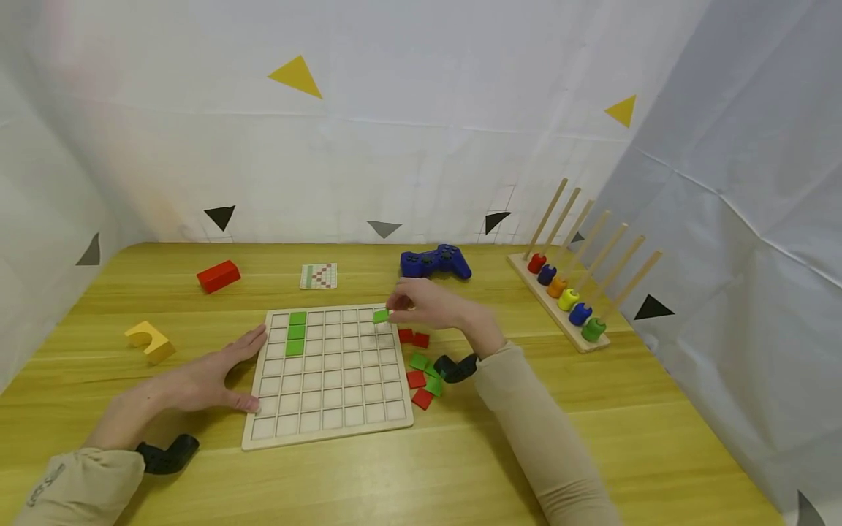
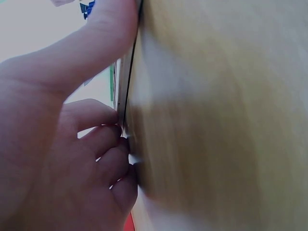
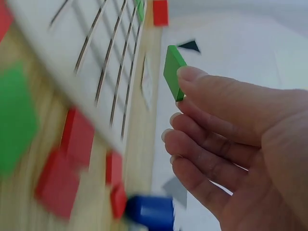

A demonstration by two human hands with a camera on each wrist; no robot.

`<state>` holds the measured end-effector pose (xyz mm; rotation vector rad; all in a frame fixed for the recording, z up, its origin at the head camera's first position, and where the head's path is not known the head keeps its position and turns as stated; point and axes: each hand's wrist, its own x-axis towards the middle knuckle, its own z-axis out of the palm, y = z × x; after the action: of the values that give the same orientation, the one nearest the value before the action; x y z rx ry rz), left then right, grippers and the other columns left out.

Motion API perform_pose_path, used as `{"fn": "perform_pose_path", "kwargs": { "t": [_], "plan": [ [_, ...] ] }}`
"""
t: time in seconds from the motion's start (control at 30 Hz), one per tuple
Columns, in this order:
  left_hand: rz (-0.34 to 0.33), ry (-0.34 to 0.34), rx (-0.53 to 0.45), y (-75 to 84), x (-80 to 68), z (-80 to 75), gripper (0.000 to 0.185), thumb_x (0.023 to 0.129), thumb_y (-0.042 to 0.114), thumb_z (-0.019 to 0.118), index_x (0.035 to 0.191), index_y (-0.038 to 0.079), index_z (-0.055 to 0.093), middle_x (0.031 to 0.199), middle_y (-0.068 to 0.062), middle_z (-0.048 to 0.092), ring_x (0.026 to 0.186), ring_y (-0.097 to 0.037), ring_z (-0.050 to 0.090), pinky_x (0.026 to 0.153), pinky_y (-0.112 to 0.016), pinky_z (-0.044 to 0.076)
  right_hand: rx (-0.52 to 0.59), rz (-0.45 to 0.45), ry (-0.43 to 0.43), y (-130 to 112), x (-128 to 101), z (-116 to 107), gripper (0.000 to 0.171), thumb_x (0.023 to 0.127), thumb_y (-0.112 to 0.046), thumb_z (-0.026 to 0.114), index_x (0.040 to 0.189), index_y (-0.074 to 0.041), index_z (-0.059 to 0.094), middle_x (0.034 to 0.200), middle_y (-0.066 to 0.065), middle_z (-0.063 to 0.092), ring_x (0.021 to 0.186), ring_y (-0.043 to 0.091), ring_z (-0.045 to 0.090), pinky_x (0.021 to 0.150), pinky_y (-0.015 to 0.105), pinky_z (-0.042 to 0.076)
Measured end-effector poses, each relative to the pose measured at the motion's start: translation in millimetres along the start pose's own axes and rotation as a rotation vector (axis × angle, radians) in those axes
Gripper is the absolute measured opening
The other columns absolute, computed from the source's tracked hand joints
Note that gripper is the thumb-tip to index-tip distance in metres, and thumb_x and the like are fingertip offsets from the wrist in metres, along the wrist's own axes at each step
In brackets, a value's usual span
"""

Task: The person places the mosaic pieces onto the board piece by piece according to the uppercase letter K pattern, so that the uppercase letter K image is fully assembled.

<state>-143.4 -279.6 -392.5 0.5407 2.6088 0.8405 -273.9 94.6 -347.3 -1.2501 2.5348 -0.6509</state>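
Observation:
A square wooden grid board (image 1: 334, 394) lies on the table with three green tiles (image 1: 295, 332) lined up in its second column from the left. My right hand (image 1: 430, 303) pinches another green tile (image 3: 173, 72) between thumb and fingers, held above the board's far right corner. Along the board's left edge rests my left hand (image 1: 207, 376), thumb and fingers spread apart, fingertips right at the rim. Loose red tiles (image 1: 416, 379) and green tiles (image 1: 419, 361) lie scattered just right of the board, several in all.
A small pattern card (image 1: 319, 276) and a blue game controller (image 1: 435, 261) lie behind the board. To the left are a red block (image 1: 218, 277) and a yellow arch block (image 1: 150, 342). A pegged bead stand (image 1: 546, 296) rises at the right.

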Motion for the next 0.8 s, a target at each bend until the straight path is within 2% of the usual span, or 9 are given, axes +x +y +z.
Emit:
{"fn": "perform_pose_path", "kwargs": {
  "t": [0.17, 0.43, 0.8],
  "plan": [
    [-0.003, -0.002, -0.001, -0.3, -0.3, -0.2, 0.117, 0.078, 0.053, 0.079, 0.160, 0.003, 0.013, 0.166, -0.026, 0.001, 0.146, -0.057, 0.008, 0.112, -0.073, 0.013, -0.006, -0.048, -0.034, -24, 18, 9, 0.021, 0.098, -0.024, 0.067, 0.110, -0.007, 0.067, 0.103, 0.003, 0.060, 0.093, 0.013, 0.059, 0.084, 0.022, 0.050],
    [0.009, 0.010, 0.005, -0.4, -0.6, -0.2, 0.116, 0.077, 0.053, 0.079, 0.159, 0.002, 0.014, 0.165, -0.026, 0.002, 0.146, -0.058, 0.009, 0.112, -0.074, 0.014, -0.065, -0.070, -0.095, -60, 43, 27, 0.024, 0.099, -0.026, 0.065, 0.114, -0.008, 0.067, 0.107, 0.002, 0.062, 0.095, 0.012, 0.060, 0.085, 0.019, 0.048],
    [-0.004, -0.014, 0.011, -1.4, 1.1, 0.4, 0.115, 0.079, 0.053, 0.077, 0.160, 0.003, 0.013, 0.166, -0.026, 0.002, 0.144, -0.060, 0.009, 0.111, -0.074, 0.014, -0.102, -0.128, -0.132, -81, 70, 52, 0.024, 0.098, -0.027, 0.067, 0.112, -0.008, 0.068, 0.108, 0.002, 0.063, 0.095, 0.009, 0.058, 0.084, 0.012, 0.045]
  ]
}}
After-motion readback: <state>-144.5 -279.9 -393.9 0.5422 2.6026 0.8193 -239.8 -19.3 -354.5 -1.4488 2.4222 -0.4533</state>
